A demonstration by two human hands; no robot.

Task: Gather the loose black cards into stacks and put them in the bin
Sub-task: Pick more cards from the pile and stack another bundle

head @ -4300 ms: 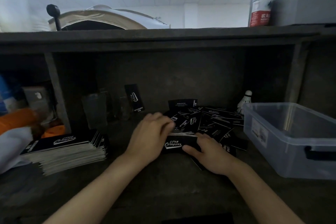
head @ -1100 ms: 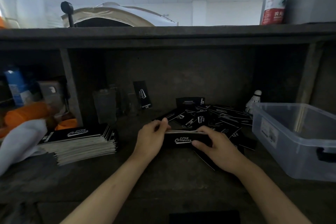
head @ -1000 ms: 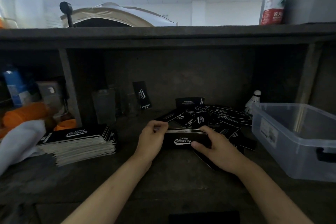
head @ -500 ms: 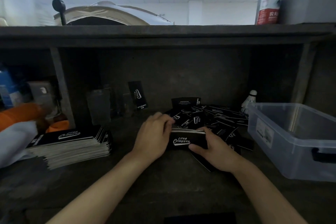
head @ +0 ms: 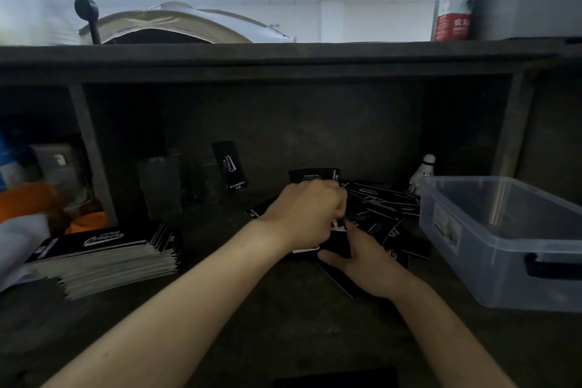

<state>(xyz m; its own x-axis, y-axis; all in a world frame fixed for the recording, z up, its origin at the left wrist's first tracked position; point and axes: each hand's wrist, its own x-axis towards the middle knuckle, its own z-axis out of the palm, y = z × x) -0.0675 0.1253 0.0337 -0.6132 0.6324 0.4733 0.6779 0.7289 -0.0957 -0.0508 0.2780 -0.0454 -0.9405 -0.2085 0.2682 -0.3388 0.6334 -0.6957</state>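
At the far left of the table [head: 283, 318] lies a tall squared stack of black cards [head: 104, 257], its top card showing white lettering. Behind it and further right, a single card [head: 231, 167] stands upright against the back wall of the shelf. Near the middle, our left hand [head: 307, 217] is knuckles up with its grip closed tight: the fingers curl down over the top of a small bundle of cards [head: 337, 246], which stands on the table just in front of the loose pile. Our right hand [head: 368, 261] takes the bundle from the other side. Its thumb lies along the near face and its fingers wrap the right end, a snug grip rather than a wide one. We cannot see the fingertips behind the bundle. The loose cards [head: 378, 208] fan out past our hands toward the right, overlapping each other at odd angles. A shuttlecock [head: 423, 172] stands at the back just beyond them. The clear plastic bin [head: 504, 242] sits at the far right, close to the pile's edge.
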